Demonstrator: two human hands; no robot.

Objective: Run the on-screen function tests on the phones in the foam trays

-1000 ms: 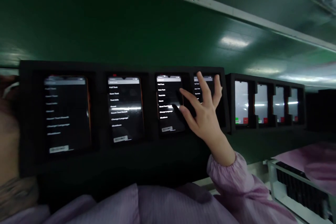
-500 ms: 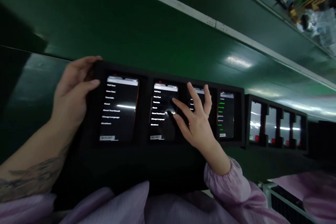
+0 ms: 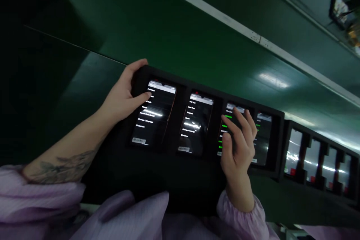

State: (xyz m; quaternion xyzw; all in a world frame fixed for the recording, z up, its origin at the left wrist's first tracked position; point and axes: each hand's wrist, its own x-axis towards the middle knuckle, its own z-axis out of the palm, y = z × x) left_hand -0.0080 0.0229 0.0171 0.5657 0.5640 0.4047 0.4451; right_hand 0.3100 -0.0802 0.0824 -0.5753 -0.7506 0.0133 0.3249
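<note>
A black tray [image 3: 182, 84] holds several smartphones side by side in its slots, screens lit. My left hand [image 3: 119, 97] grips the tray's left end, fingers at the far corner, with the thumb reaching over the first smartphone [image 3: 153, 120]. That screen and the second smartphone [image 3: 197, 120] show a white menu list on black. My right hand [image 3: 239, 144], fingers spread and holding nothing, is over the third smartphone [image 3: 229, 107], partly covering it; whether a fingertip touches the glass I cannot tell. Green and white lines fill the third screen and the fourth smartphone [image 3: 264, 138].
A second black tray [image 3: 308, 140] with several lit phones, red marks near their lower ends, stands at the right. Both trays lie on a green work surface [image 3: 168, 37]. A pale strip [image 3: 210, 9] crosses it behind. Blurred items [image 3: 340, 9] sit at the upper right.
My right hand has moved from the second phone to the third, whose menu has given way to green lines. My left thumb has come over the first phone. The view has shifted.
</note>
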